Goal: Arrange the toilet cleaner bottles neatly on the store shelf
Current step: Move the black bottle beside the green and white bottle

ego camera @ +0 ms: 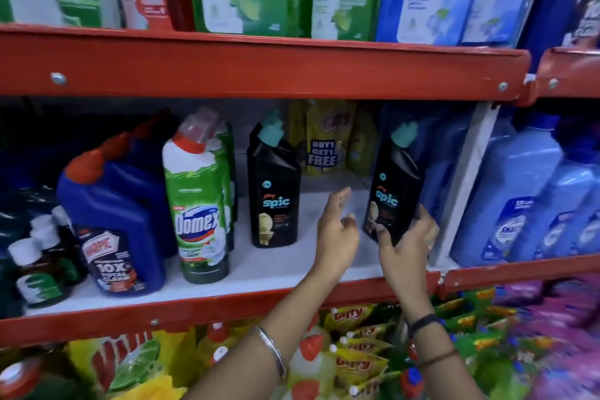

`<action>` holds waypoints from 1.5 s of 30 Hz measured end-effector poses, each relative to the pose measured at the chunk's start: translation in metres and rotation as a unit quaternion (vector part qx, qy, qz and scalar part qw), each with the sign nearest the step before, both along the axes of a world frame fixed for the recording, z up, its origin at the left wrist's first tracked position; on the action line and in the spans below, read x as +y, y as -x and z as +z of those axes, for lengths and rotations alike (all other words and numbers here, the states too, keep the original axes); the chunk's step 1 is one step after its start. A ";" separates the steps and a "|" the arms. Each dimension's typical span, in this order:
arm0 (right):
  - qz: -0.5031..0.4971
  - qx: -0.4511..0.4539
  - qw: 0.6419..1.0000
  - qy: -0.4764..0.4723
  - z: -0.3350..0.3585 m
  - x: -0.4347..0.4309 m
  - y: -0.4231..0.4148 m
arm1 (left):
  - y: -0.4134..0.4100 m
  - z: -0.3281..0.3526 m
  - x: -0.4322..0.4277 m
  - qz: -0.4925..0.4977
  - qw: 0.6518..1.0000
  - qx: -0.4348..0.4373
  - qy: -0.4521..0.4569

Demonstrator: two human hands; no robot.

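On the white middle shelf (266, 269) stand toilet cleaner bottles: blue Harpic bottles (120, 221) with red caps at left, green Domex bottles (199, 204), then a black Spic bottle (274, 191) with a teal cap, upright. A second black Spic bottle (394, 185) is tilted at the right end of the shelf, and my right hand (407, 237) grips its lower part. My left hand (337, 230) hovers with fingers apart over the bare stretch of shelf between the two Spic bottles, touching nothing.
Yellow refill pouches (328, 140) lean at the shelf's back. Blue bottles (519, 198) fill the bay to the right, past a white upright post (464, 178). Small dark bottles (35, 269) sit far left. Dettol packs fill the shelf above; pouches and bottles crowd the shelf below.
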State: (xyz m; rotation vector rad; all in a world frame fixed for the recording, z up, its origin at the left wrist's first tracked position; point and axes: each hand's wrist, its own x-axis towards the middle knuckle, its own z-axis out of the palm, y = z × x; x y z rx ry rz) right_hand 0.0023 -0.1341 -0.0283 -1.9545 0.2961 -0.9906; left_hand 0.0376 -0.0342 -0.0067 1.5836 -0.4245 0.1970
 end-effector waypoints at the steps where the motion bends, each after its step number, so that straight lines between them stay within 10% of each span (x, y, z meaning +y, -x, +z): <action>1: -0.005 0.016 1.000 0.009 -0.002 -0.006 -0.007 | -0.009 0.000 -0.008 -0.015 1.000 0.027 0.006; 13: -0.103 0.028 0.990 0.090 -0.007 -0.034 -0.033 | -0.062 -0.003 -0.048 -0.101 0.989 0.089 -0.068; 45: 0.302 -0.001 0.947 -0.108 0.002 0.098 -0.001 | 0.046 -0.012 0.131 0.201 0.976 -0.047 -0.067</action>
